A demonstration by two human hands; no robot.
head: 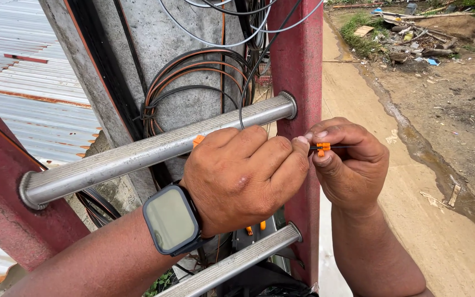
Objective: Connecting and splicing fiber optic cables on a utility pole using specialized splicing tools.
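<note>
Your left hand (243, 176) and right hand (347, 162) meet fingertip to fingertip, both pinched on a small orange clip (323, 147) with a thin black wire, just right of the red ladder rail (298, 66). The upper rung (138, 154) runs behind your left knuckles; open air lies right.

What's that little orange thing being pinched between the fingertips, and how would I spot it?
Find the red ladder rail running down the middle, beside the concrete pole. Just below the upper rung, the left hand and right hand meet. The orange clip sits between their fingertips on a thin black cable, the only bright orange there.
</note>
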